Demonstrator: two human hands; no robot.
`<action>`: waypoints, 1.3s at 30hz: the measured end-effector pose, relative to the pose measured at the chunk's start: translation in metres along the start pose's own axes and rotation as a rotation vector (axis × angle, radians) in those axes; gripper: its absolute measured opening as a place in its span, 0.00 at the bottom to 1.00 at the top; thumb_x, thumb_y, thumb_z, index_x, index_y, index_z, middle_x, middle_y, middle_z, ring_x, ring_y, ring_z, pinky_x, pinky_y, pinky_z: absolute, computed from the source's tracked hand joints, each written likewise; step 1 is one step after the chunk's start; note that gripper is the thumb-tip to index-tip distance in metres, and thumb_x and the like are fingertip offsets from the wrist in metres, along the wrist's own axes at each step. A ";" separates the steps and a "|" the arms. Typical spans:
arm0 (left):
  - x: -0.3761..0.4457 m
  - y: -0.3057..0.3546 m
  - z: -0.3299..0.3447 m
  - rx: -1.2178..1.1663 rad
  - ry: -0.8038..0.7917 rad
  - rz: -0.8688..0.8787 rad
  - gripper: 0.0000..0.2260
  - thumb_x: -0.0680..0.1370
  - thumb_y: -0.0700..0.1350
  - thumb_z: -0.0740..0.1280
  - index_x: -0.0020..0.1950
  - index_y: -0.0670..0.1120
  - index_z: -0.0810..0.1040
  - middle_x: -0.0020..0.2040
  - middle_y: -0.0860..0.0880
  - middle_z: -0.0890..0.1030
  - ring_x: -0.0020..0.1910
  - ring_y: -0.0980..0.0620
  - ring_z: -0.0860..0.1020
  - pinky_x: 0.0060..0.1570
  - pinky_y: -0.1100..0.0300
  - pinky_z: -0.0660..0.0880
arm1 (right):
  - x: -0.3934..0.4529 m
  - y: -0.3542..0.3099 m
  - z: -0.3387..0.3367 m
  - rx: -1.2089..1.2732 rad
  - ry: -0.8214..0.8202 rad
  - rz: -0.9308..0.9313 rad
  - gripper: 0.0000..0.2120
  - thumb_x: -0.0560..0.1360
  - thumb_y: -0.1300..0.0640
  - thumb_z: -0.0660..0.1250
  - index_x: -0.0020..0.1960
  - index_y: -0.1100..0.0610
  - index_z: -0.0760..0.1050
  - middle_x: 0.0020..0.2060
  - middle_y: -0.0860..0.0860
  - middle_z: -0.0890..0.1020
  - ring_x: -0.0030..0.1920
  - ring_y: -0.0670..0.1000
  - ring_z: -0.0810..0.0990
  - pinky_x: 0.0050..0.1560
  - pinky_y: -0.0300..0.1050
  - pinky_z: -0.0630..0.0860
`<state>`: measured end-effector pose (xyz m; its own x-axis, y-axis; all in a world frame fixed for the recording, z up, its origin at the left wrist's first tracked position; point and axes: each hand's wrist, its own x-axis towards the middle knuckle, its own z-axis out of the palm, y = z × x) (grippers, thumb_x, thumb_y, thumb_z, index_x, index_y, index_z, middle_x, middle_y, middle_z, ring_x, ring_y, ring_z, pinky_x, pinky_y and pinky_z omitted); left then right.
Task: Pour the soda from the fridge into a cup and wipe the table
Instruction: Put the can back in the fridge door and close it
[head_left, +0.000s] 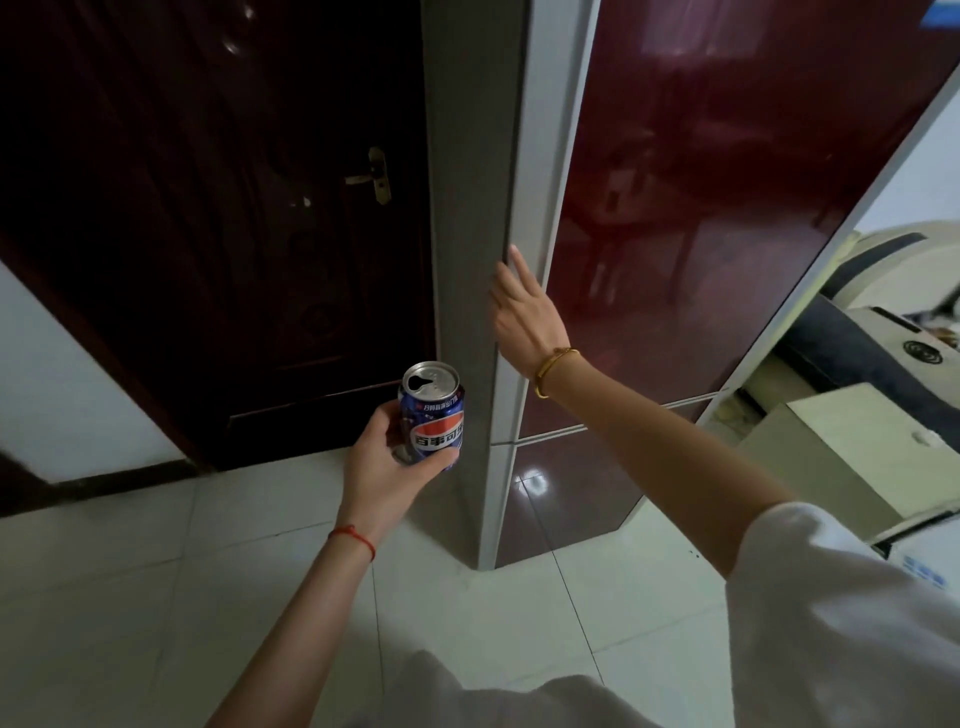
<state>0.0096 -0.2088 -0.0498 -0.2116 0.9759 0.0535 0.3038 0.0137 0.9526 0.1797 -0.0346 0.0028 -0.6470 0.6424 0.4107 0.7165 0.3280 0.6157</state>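
Your left hand (382, 467) grips the can (432, 413), fingers wrapped round its blue side; it stands upright with its top already open, just beside the fridge's grey side panel. Your right hand (524, 312) lies flat on the silver edge of the fridge (701, 208) door, fingers straight and close together, holding nothing. The door is glossy dark red and mirrors a room with furniture. Left of the fridge stands a dark wooden door (234, 208) with a brass handle (375, 175). Pale glossy tiles cover the floor (234, 571) under you. At right, cream boxes (841, 452) sit near the fridge.
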 end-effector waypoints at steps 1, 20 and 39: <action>0.000 0.000 -0.001 0.000 -0.008 0.004 0.29 0.65 0.42 0.81 0.63 0.51 0.74 0.55 0.58 0.81 0.52 0.65 0.79 0.47 0.74 0.74 | 0.000 -0.002 -0.001 0.006 0.003 0.010 0.16 0.76 0.61 0.61 0.61 0.64 0.78 0.60 0.59 0.78 0.71 0.61 0.65 0.76 0.61 0.54; -0.018 0.029 0.033 0.012 -0.331 0.104 0.33 0.65 0.44 0.81 0.67 0.47 0.73 0.59 0.51 0.80 0.57 0.54 0.79 0.50 0.68 0.74 | -0.184 -0.004 -0.070 -0.028 0.164 0.350 0.19 0.74 0.63 0.67 0.65 0.60 0.75 0.62 0.58 0.79 0.69 0.60 0.68 0.76 0.59 0.54; -0.101 0.105 0.160 -0.088 -0.744 0.256 0.29 0.67 0.39 0.78 0.62 0.54 0.72 0.54 0.59 0.79 0.52 0.64 0.78 0.43 0.75 0.75 | -0.376 0.066 -0.127 0.116 0.210 1.117 0.30 0.80 0.58 0.62 0.77 0.63 0.53 0.77 0.59 0.57 0.78 0.60 0.52 0.75 0.62 0.57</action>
<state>0.2114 -0.2708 -0.0034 0.5409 0.8363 0.0901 0.1777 -0.2183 0.9596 0.4376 -0.3423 -0.0255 0.3444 0.4903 0.8006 0.9315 -0.2851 -0.2261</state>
